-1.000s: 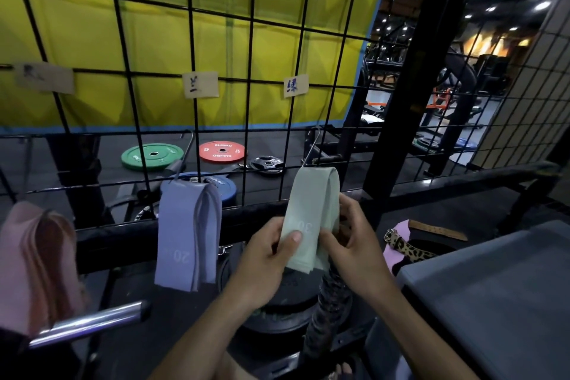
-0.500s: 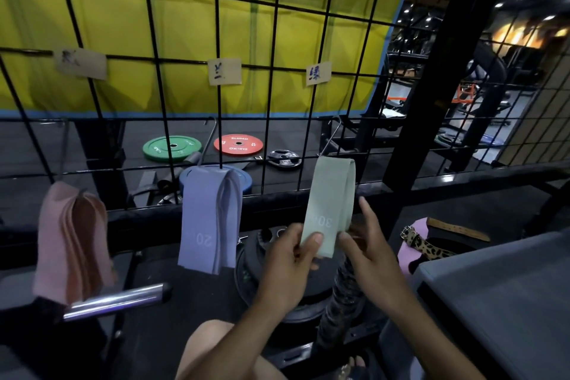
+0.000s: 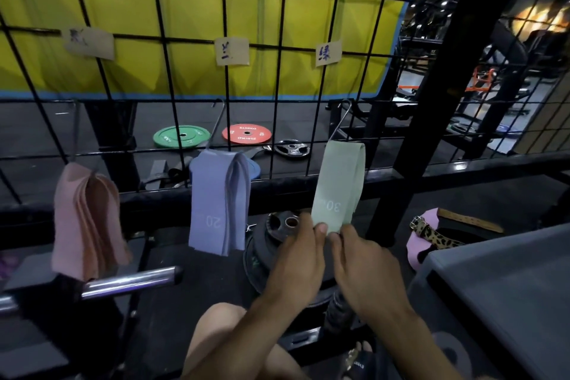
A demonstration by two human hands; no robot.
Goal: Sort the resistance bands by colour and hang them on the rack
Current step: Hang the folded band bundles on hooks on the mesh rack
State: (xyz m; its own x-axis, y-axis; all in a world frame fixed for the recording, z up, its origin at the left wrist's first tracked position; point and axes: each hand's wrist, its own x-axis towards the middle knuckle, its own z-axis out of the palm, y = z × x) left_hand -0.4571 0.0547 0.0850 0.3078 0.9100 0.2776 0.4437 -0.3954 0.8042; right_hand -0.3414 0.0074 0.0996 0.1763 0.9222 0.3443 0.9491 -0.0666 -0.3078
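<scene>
I note the green band [image 3: 337, 188] hangs vertically at centre right, directly above both hands; left hand [image 3: 300, 259] and right hand [image 3: 364, 262] pinch its lower edge equally close.

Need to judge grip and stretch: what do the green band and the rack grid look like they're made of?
Green band: looks like woven elastic fabric, matte, hanging limp with a printed "30". Rack grid: thin metal wire with a black coating, faint sheen; it could be paint or plastic. Both hands, left and right, pinch the band's lower edge.
</scene>
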